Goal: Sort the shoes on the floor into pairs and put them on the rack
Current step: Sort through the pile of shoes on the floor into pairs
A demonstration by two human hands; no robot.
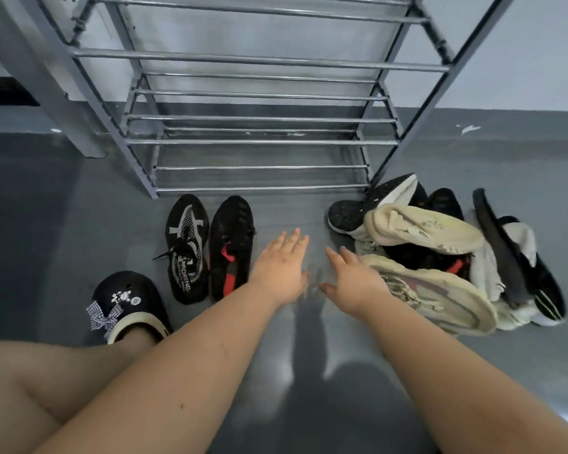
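Both your hands reach out low over the grey floor, palms down and fingers spread, holding nothing. Your left hand hovers just right of a black shoe with red trim, while your right hand hangs beside the edge of a heap of shoes; the two hands sit near each other but apart. That black and red shoe lies side by side with a black sneaker with white markings, both toes pointing toward the metal rack, whose rail shelves carry no shoes. To your right, the heap holds two cream sneakers, one resting across the other, an overturned shoe with a black sole, and black slides at the far side. At lower left, your foot wears a dark clog with a checked bow.
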